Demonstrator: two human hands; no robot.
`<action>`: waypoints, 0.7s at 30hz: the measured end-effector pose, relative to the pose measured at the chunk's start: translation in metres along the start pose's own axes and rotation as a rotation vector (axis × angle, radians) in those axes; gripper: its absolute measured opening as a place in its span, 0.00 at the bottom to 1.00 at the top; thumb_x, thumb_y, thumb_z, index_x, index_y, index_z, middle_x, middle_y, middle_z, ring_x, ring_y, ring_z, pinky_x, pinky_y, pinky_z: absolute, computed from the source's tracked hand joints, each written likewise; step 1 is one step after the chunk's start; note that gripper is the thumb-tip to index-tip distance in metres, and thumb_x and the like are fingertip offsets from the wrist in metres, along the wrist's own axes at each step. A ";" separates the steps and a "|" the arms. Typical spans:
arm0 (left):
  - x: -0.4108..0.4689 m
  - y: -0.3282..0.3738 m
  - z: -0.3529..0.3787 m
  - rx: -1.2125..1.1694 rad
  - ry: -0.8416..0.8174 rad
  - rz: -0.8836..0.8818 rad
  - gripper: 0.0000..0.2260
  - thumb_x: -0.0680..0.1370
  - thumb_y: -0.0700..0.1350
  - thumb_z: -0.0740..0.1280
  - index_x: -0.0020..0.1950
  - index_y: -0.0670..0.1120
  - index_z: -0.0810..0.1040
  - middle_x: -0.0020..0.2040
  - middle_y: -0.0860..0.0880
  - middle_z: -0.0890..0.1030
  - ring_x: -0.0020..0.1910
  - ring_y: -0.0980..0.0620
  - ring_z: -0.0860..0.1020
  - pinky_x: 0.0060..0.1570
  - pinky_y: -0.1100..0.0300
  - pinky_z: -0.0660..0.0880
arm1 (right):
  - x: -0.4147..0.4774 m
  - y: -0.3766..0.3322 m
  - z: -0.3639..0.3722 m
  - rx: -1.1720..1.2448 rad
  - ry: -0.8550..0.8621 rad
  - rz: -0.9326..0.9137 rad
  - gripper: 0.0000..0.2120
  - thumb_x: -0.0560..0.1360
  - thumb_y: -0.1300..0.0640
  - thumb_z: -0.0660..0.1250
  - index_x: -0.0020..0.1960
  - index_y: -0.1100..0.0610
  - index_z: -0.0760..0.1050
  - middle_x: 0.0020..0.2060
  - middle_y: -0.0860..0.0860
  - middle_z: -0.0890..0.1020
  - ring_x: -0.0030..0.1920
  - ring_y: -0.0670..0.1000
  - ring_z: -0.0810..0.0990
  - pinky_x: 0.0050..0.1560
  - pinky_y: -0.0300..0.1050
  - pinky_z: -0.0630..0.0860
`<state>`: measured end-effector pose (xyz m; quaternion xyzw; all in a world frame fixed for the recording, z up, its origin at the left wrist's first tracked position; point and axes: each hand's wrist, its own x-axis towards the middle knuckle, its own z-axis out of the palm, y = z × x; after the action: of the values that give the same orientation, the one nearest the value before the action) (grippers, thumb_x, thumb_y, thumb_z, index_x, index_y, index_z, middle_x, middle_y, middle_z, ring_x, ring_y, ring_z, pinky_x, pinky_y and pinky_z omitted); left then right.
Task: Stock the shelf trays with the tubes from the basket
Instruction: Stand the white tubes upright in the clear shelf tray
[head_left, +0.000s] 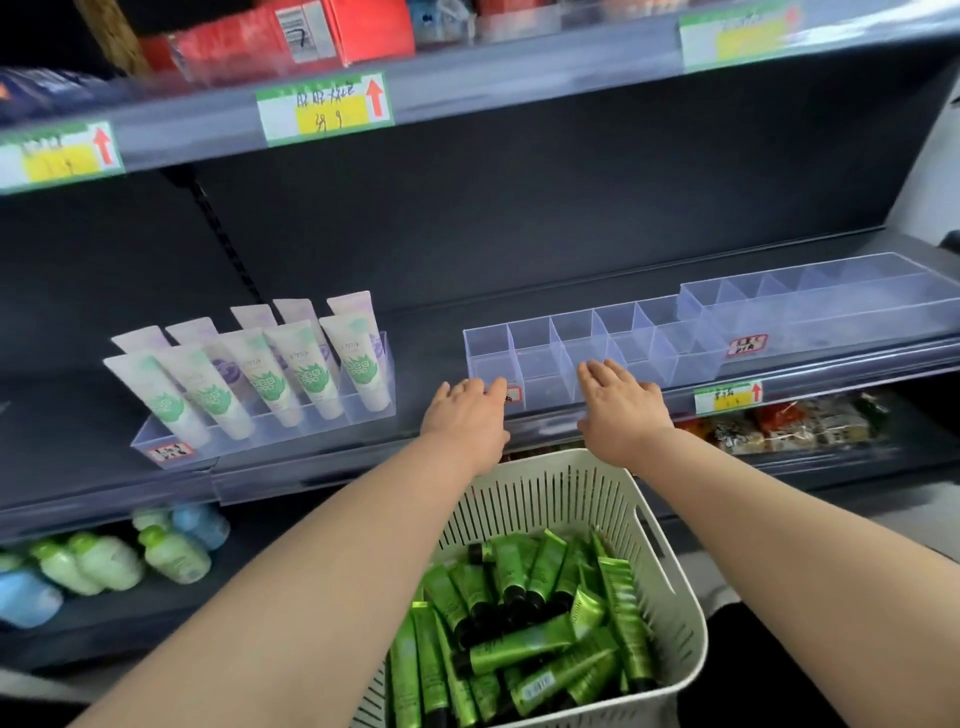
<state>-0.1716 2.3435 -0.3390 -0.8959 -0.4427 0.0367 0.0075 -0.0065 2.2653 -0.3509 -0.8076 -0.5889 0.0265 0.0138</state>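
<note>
A cream slotted basket (670, 566) sits low in front of me, full of several green tubes (524, 644) with black caps. On the middle shelf stands a clear divided tray (540, 358) with bare compartments. My left hand (465, 410) lies at the tray's front left corner, fingers stretched forward against it. My right hand (621, 405) rests on the tray's front wall further right, fingers straight. Neither hand holds a tube. A second clear tray (831, 306) stands behind and to the right.
At the left of the same shelf a clear tray (156, 441) holds several upright white tubes (270, 374). Price labels run along the shelf edges. Bottles (104, 561) lie on the lower shelf at left, packets (779, 426) at right. Red boxes sit on the top shelf.
</note>
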 end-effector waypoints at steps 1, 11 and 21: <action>-0.001 -0.003 -0.001 0.012 0.009 -0.008 0.28 0.80 0.52 0.64 0.76 0.49 0.57 0.72 0.43 0.68 0.73 0.43 0.63 0.74 0.47 0.54 | -0.001 -0.004 -0.001 -0.004 0.005 -0.015 0.34 0.79 0.55 0.58 0.78 0.56 0.43 0.77 0.50 0.49 0.77 0.53 0.46 0.72 0.57 0.55; -0.026 -0.065 0.000 0.097 0.033 -0.188 0.23 0.80 0.52 0.63 0.71 0.45 0.65 0.70 0.45 0.69 0.72 0.45 0.61 0.73 0.45 0.52 | 0.009 -0.058 0.001 0.021 0.073 -0.202 0.30 0.79 0.51 0.59 0.77 0.53 0.51 0.76 0.48 0.56 0.75 0.52 0.54 0.69 0.56 0.58; -0.036 -0.063 0.002 -0.012 0.166 -0.123 0.22 0.80 0.49 0.63 0.71 0.44 0.65 0.70 0.46 0.67 0.70 0.46 0.63 0.73 0.51 0.57 | 0.007 -0.055 0.007 0.081 0.116 -0.190 0.29 0.80 0.51 0.59 0.77 0.53 0.52 0.77 0.50 0.54 0.76 0.53 0.51 0.72 0.56 0.56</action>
<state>-0.2432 2.3535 -0.3359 -0.8670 -0.4949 -0.0410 0.0412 -0.0568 2.2883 -0.3550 -0.7473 -0.6593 0.0021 0.0830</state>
